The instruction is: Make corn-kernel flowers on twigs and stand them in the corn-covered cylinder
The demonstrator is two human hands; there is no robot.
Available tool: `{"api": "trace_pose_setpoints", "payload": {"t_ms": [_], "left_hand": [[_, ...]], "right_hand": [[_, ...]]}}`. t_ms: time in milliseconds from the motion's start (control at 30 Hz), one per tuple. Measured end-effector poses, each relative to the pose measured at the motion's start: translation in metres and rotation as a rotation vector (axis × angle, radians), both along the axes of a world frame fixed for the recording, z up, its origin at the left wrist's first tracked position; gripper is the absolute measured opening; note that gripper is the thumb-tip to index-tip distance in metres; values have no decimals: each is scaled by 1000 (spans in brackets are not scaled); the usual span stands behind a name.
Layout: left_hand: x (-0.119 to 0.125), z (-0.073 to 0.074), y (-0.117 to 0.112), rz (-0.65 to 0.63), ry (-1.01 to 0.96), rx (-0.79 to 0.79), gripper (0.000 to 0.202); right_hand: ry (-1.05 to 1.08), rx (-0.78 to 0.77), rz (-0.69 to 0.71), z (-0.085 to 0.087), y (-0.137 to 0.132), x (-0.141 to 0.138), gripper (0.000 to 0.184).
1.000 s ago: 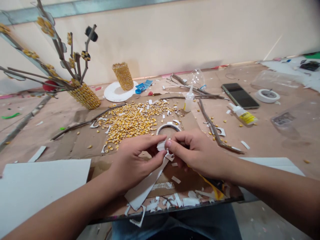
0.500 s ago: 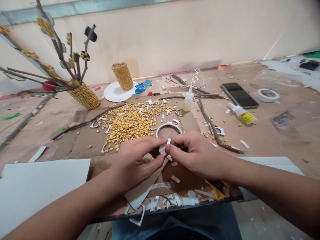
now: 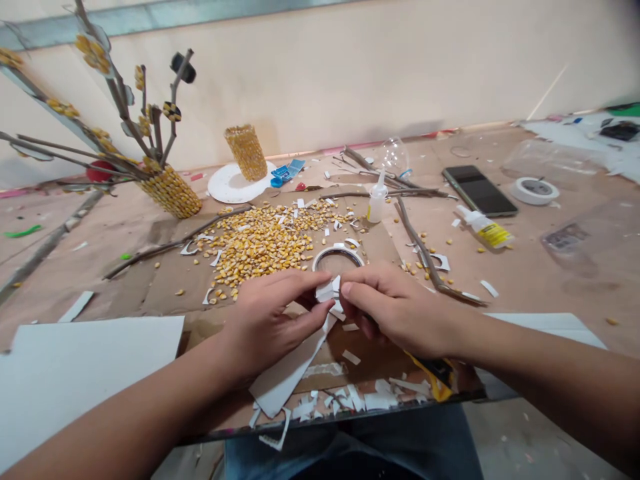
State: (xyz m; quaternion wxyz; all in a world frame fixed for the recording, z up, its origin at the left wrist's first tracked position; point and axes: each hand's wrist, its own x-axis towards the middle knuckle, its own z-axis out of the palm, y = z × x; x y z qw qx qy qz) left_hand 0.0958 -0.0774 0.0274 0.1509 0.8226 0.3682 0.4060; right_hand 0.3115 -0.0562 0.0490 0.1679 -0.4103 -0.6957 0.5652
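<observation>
Between the thumb and fingertips of my left hand (image 3: pixel 275 320) is a small folded piece of white card (image 3: pixel 329 289). My right hand (image 3: pixel 395 303) is closed, with thumb and forefinger pinched at the card's right edge; what lies inside its fingers is hidden. Below my right wrist shows a yellow and black object (image 3: pixel 440 380), mostly covered, and I cannot tell if it is held. A white-rimmed ring (image 3: pixel 337 250), like a tape roll, lies just beyond my fingers. Under my hands rests a long white card strip (image 3: pixel 287 380).
Corn kernels (image 3: pixel 265 243) are heaped ahead. A kernel-covered pot (image 3: pixel 173 190) with branches stands left, and a second kernel-covered cup (image 3: pixel 247 153) stands behind. Glue bottles (image 3: pixel 377 200), a phone (image 3: pixel 480 190) and twigs (image 3: pixel 420 240) lie right. Paper scraps (image 3: pixel 350 400) litter the front edge.
My right thumb and forefinger have drawn back slightly to the right from the card, showing more of it. My left hand keeps its hold. More of the yellow and black object shows.
</observation>
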Motion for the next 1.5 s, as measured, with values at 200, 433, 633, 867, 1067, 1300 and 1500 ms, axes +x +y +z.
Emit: {"api": "trace_pose_setpoints", "payload": {"t_ms": [200, 433, 633, 867, 1067, 1300, 1500], "left_hand": [[0, 4, -3, -36, -46, -67, 34], [0, 5, -3, -39, -73, -122, 33], [1, 7, -3, -58, -55, -112, 33], [-2, 4, -3, -82, -23, -70, 33], [-2, 1, -2, -99, 1, -3, 32], [-3, 2, -4, -67, 160, 127, 28], [-2, -2, -5, -51, 230, 251, 29]], "right_hand": [[74, -72, 36, 0, -1, 0, 24], [90, -130, 33, -1, -2, 0, 23], [89, -142, 27, -2, -1, -1, 24], [63, -167, 40, -1, -3, 0, 25], [33, -108, 63, 0, -1, -1, 26], [-32, 115, 111, 1, 0, -2, 27], [-74, 148, 128, -1, 0, -3, 27]]}}
